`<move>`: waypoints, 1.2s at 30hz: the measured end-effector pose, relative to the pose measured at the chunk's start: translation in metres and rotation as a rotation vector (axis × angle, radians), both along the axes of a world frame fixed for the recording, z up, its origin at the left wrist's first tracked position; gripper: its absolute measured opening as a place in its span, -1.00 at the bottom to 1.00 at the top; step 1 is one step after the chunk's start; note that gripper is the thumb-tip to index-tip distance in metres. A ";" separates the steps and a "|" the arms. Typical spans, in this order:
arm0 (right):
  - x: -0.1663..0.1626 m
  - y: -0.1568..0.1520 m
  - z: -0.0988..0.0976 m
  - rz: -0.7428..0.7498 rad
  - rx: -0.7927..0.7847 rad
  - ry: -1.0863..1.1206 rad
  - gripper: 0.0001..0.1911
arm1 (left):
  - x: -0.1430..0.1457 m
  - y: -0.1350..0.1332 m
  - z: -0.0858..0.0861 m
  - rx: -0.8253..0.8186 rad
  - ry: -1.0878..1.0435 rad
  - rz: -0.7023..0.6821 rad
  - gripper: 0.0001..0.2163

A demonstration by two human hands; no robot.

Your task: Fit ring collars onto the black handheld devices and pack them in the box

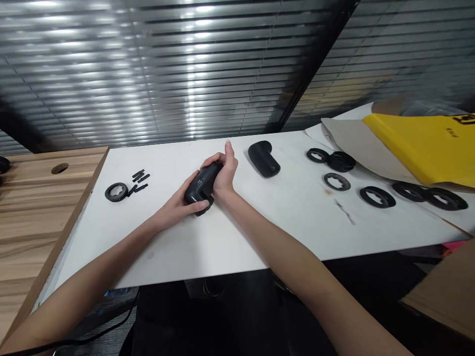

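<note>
The left hand (175, 207) and right hand (224, 173) close their fingers together around a black plastic grip (199, 189), which seems light and stiff, and best held around its middle.

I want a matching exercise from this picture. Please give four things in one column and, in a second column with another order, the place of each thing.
Things:
1. black plastic device
2. black L-shaped plastic piece
3. black toothed plastic ring
4. yellow flat sheet

Places:
A. on beige paper, far right
B. left of small black strips
C. inside left hand and right hand
D. on white table, right of both hands

Pairs: 1-C, 2-D, 3-B, 4-A
</note>
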State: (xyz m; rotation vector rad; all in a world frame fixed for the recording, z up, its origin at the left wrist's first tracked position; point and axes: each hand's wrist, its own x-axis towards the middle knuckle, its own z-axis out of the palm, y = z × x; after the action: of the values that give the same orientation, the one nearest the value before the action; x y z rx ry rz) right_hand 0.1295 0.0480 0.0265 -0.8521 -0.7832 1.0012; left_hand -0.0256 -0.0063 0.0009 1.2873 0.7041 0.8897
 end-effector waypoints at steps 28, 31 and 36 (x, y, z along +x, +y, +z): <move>0.007 0.015 -0.007 0.098 -0.088 0.086 -0.26 | 0.002 0.002 0.014 -0.170 -0.058 -0.002 -0.07; 0.007 0.015 -0.007 0.065 -0.081 0.092 -0.27 | 0.002 0.002 0.014 -0.176 -0.053 -0.003 -0.08; 0.006 0.014 -0.009 0.032 -0.085 0.100 -0.30 | 0.002 0.002 0.014 -0.172 -0.047 0.003 -0.11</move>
State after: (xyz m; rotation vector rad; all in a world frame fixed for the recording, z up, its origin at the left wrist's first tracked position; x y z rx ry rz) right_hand 0.1352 0.0617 0.0174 -0.8575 -0.6743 1.1034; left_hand -0.0235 -0.0045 0.0146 1.1091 0.7293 0.8406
